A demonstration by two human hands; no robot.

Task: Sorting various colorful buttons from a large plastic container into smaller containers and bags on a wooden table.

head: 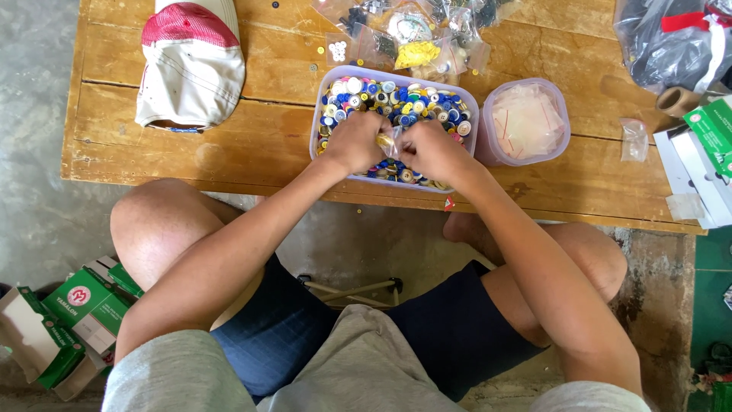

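You're mid-fill: left hand and right hand, fingers pinched shut on a small clear plastic bag held over the translucent lilac tub of mixed coloured buttons on the wooden bench, so next probably calls for keeping its mouth open.

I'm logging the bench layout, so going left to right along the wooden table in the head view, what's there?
Red and white cap → tub of mixed buttons → tub of small clear bags → loose clear bag → tape roll.
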